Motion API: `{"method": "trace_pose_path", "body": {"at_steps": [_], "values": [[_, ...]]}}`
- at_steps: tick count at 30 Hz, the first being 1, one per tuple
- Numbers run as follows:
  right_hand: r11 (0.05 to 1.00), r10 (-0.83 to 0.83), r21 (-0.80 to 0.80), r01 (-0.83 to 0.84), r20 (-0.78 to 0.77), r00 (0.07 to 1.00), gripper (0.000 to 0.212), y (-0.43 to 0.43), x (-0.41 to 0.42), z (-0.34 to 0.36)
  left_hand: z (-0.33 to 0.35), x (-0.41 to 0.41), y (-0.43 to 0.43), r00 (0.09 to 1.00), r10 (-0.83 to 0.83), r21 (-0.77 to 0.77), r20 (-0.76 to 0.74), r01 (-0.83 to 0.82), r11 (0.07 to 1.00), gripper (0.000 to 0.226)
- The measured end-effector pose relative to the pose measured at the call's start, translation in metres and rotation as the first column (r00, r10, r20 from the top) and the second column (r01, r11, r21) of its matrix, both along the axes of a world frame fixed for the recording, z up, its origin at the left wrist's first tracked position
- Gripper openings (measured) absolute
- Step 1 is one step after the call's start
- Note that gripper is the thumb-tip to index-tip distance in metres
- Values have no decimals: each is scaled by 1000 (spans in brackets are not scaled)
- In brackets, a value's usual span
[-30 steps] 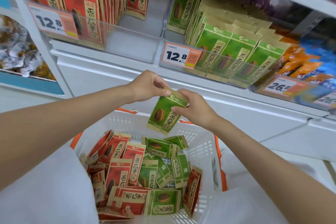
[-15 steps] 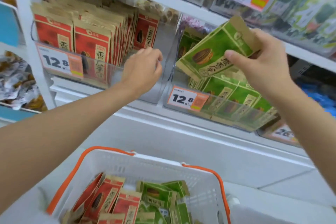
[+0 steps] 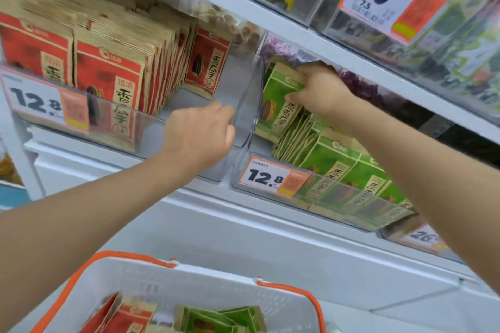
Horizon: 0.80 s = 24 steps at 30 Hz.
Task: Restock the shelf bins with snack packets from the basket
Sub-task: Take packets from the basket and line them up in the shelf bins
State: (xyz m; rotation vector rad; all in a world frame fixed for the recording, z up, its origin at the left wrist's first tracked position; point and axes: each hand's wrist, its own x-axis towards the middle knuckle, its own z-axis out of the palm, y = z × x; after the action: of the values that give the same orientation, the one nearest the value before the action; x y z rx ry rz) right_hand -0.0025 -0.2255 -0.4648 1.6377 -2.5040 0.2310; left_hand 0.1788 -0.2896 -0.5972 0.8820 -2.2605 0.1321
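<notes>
Since the earlier frame, the right hand [image 3: 320, 92] has carried the green packet [image 3: 278, 116] from in front of the shelf into the green bin [image 3: 240, 167]. It is clamping the packet, thumb across its face and fingers over its top, upright behind the stacked row. The left hand [image 3: 200, 135] is resting curled fingers against the red bin's [image 3: 151, 130] clear side wall; a firm hold cannot be confirmed. The basket [image 3: 216, 276] is sitting below.
</notes>
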Motion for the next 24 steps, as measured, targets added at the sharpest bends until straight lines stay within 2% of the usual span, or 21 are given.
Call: {"method": "trace_pose_path", "body": {"at_steps": [5, 10, 13, 18, 24], "values": [[998, -58, 12, 58, 28, 998, 48, -42, -23, 6, 2, 0, 1, 1000, 3, 4, 14, -3, 1000, 29], [993, -89, 73, 96, -102, 991, 62, -62, -40, -10, 3, 0, 1, 1000, 0, 13, 12, 0, 1000, 29], [991, -87, 87, 106, -193, 977, 62, -70, -49, -20, 3, 1, 2, 1000, -1, 24, 6, 1, 1000, 30], [997, -81, -12, 81, -219, 972, 54, -73, -59, -22, 1, 1, 2, 1000, -4, 18, -13, 4, 1000, 31], [999, -38, -3, 39, -229, 973, 54, -77, -62, -22, 1, 1, 3, 999, -47, -21, -17, 47, 999, 37]]}}
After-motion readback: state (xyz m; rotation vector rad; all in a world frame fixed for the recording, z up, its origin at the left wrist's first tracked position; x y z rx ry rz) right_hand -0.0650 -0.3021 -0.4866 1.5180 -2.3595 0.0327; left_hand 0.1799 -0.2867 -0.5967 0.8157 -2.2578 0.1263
